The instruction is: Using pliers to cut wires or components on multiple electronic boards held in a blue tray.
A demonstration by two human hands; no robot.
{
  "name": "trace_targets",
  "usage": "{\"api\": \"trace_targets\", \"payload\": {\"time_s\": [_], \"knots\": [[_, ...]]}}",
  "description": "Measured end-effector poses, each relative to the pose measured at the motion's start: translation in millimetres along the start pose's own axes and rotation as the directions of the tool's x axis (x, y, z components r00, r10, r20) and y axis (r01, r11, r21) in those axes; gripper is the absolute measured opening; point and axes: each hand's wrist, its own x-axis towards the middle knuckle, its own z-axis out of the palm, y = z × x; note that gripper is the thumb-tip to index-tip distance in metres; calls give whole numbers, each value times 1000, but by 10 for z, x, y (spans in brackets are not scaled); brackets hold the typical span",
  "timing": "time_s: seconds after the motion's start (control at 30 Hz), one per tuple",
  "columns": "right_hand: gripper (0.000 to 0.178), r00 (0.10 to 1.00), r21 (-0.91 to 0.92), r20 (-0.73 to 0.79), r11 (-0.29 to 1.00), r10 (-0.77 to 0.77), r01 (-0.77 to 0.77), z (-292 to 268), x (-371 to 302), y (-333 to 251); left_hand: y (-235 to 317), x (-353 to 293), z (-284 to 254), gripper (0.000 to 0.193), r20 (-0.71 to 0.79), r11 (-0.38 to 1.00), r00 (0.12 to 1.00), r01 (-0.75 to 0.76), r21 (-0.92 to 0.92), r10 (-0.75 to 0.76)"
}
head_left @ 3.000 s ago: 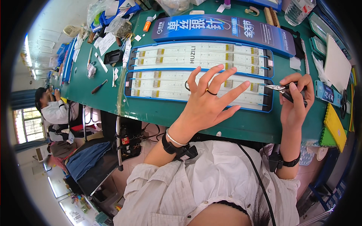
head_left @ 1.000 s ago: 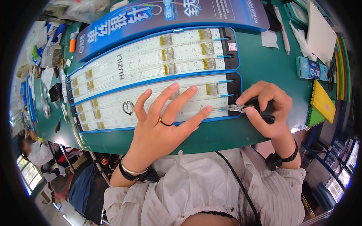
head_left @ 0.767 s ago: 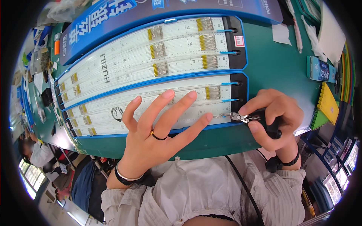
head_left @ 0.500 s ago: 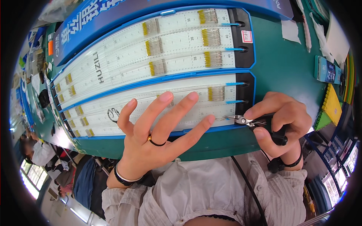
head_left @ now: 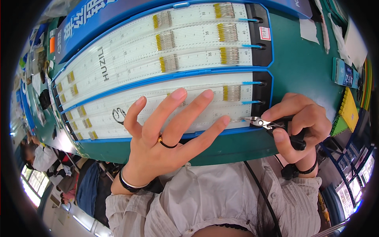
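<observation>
My left hand (head_left: pixel 160 148) lies palm down with fingers spread over the near half of an open blue-rimmed case (head_left: pixel 177 78). It holds nothing in its grip; the index fingertip presses on the white board (head_left: pixel 205 110) close to the near edge. In my right hand (head_left: pixel 306 122) is a pair of small nippers (head_left: pixel 259 122), silver-jawed with dark handles. Their tip points left, at thin pale strands by the left index fingertip. Bundles of fine silver pieces with yellow ends (head_left: pixel 231 93), apparently tied fishing hooks, lie in rows on the boards. Blue strands (head_left: pixel 251 102) run to the black end strip.
A long blue box (head_left: pixel 130 15) lies behind the case on the green table (head_left: pixel 296 55). Toward the right are a small teal box (head_left: pixel 344 73), a yellow triangular piece (head_left: pixel 350 106) and white paper (head_left: pixel 309 31). A black cable (head_left: pixel 260 193) hangs down my front.
The whole view has shifted slightly, with the case now a little higher and farther right. Both hands keep nearly the same pose and place over the case.
</observation>
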Motion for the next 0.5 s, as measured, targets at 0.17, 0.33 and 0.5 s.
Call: {"api": "trace_targets", "payload": {"time_s": [0.17, 0.33, 0.5], "knots": [[32, 1000, -7, 3, 1000, -2, 2, 6, 1, 6, -10, -16, 17, 34, -11, 1000, 1000, 4, -7, -4], [32, 999, 6, 22, 999, -40, 40, 11, 5, 22, 9, 4, -1, 34, -6, 1000, 1000, 8, -12, -8], [33, 1000, 40, -7, 999, 21, -20, 27, -5, 11, -15, -19, 8, 33, -58, 1000, 998, -10, -9, 10]]}}
